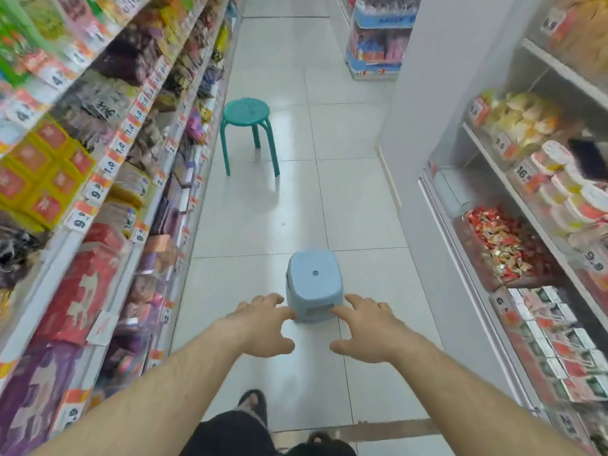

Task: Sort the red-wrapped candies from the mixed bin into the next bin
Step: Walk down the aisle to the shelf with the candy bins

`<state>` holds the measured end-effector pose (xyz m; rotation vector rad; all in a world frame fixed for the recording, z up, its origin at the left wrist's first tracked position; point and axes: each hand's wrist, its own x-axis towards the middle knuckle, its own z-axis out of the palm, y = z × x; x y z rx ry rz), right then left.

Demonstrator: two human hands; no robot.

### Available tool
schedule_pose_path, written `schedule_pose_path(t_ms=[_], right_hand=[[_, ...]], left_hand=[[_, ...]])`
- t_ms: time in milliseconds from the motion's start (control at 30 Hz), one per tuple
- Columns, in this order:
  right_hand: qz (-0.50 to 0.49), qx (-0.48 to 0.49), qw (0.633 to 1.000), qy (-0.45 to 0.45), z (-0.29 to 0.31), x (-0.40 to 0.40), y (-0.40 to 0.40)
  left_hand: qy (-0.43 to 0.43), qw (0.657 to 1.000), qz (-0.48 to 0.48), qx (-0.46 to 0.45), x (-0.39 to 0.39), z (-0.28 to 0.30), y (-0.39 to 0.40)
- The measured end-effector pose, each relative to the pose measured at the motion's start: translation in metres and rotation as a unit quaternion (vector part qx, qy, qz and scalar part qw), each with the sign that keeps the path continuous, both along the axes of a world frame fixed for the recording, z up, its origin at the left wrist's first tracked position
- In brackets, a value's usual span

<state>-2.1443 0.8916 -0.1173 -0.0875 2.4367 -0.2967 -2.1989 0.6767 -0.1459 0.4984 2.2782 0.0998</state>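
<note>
Your left hand [263,324] is reaching forward with its fingers spread and gripping nothing, its fingertips coming in at the left side of the low blue stool [314,284]; whether they are touching the stool you cannot tell from this angle. Your right hand [365,329] is doing the same on the stool's other side, fingers splayed and empty, with the index fingertip lying right at the stool's near right corner. Both forearms are stretching out over the tiled floor [362,209], and below them, nearer to you than the stool, your dark shorts and a sandalled foot [251,403] are showing.

Beyond the blue stool, farther down the aisle, a taller green round stool [246,126] is standing well apart from it. To the right of the blue stool, on the low level of the right-hand shelving [487,166], the mixed bin [473,258] is sitting, a clear bin heaped with red-wrapped candies [487,222] mingled with gold and pale ones. Just nearer to you along that same level, rows of small boxed packets [559,343] are lining up. To the left of the blue stool, the left-hand shelving [108,166] is carrying bagged and boxed snacks behind orange-and-white price tags [110,159], all of it blurred.
</note>
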Motion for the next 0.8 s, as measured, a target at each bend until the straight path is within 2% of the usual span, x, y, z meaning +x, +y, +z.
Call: schedule_pose_path(t_ms=[233, 467, 800], right_hand=[[-0.062, 0.026, 0.997, -0.028, -0.032, -0.114, 0.036], [-0.16, 0.045, 0.985, -0.048, -0.034, -0.22, 0.073], [-0.276, 0.016, 0.961, -0.018, -0.056, -0.282, 0.19]], left_hand=[[0.004, 0.996, -0.084, 0.021, -0.141, -0.024, 0.051], [-0.009, 0.982, -0.185, 0.04, -0.28, -0.028, 0.116], [-0.012, 0.955, -0.297, -0.001, -0.377, -0.04, 0.267]])
